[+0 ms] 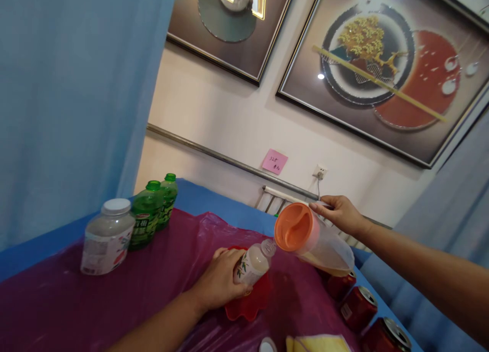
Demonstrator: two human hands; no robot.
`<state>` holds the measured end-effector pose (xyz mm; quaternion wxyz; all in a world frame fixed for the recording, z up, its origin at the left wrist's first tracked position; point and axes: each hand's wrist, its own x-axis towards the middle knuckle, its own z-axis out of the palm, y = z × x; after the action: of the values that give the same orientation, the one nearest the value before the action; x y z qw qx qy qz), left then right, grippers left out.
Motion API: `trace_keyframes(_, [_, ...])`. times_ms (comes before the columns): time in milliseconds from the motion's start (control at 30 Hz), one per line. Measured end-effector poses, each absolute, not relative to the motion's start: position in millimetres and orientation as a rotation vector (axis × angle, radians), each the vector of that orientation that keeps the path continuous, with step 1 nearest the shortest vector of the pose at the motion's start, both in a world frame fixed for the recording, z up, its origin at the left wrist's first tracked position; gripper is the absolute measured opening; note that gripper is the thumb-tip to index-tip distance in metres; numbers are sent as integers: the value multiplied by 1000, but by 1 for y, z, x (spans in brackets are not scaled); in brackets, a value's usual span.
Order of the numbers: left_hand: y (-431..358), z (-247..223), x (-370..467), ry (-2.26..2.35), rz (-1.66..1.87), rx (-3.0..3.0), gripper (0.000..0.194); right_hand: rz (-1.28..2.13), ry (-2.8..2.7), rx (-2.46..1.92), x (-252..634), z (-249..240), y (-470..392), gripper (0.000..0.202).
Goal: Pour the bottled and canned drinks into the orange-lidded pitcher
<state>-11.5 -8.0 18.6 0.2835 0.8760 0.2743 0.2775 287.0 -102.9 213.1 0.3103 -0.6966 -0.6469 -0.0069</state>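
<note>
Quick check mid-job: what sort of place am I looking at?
An indoor room, perhaps a curtained-off booth: blue curtains flank a pale wall hung with framed pictures, behind a plastic-covered table.

Left edge to upper left: blue curtain (69,87); top centre and upper right: two framed pictures (382,36) hung on a pale wall (214,97), the right one showing a gold tree and a red disc. Below them, a metal rail (206,151) slants across mid-frame, with a handwritten pink note (274,161) and a wall socket (320,171) near centre right. Left of centre: labelled clear jar (105,245) beside two green bottles (144,217); lower right: three red cans (358,311) in a row.
</note>
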Motion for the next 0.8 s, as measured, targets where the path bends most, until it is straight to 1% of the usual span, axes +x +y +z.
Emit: trace_keyframes(800, [-8, 18, -11, 725, 743, 2370, 54, -16, -1729, -1835, 283, 214, -105, 62])
